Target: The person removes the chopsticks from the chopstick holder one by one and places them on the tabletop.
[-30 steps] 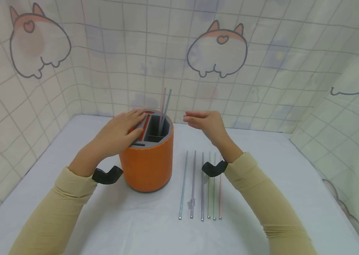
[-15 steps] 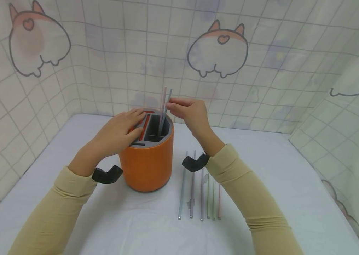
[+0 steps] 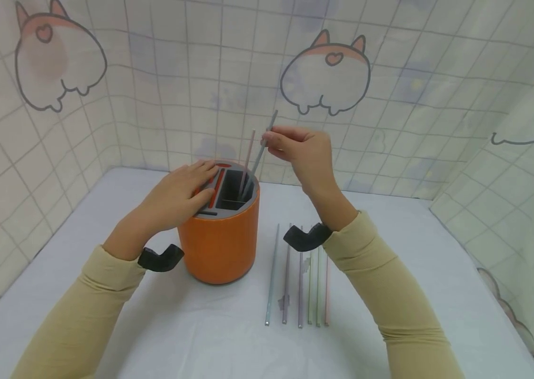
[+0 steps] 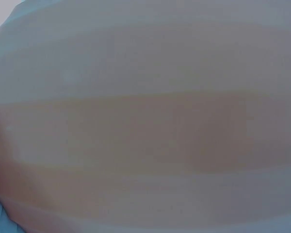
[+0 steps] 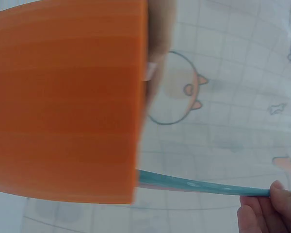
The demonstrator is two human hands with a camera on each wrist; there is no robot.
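An orange round holder [image 3: 219, 252] with a grey slotted top stands left of centre in the head view. On that top rests my left hand [image 3: 172, 202], fingers spread over it and thumb near the slots. My right hand [image 3: 306, 152] pinches a thin blue stick [image 3: 260, 155] near its upper end; the stick leans right, its lower end inside the holder's large opening. Beside it a pink stick [image 3: 249, 152] stands in the same opening. In the right wrist view the blue stick [image 5: 203, 187] runs from behind the holder [image 5: 68, 107] to my fingertips [image 5: 277, 187].
Several thin sticks [image 3: 301, 289] in blue, purple, green and pink lie side by side on the white table [image 3: 219, 337], right of the holder. A checked curtain [image 3: 162, 105] surrounds the table's back and sides. The left wrist view is filled by a blurred surface.
My right hand has moved left to the blue stick, taken it between the fingertips, then drawn it up and to the right. My left hand has stayed on the holder.
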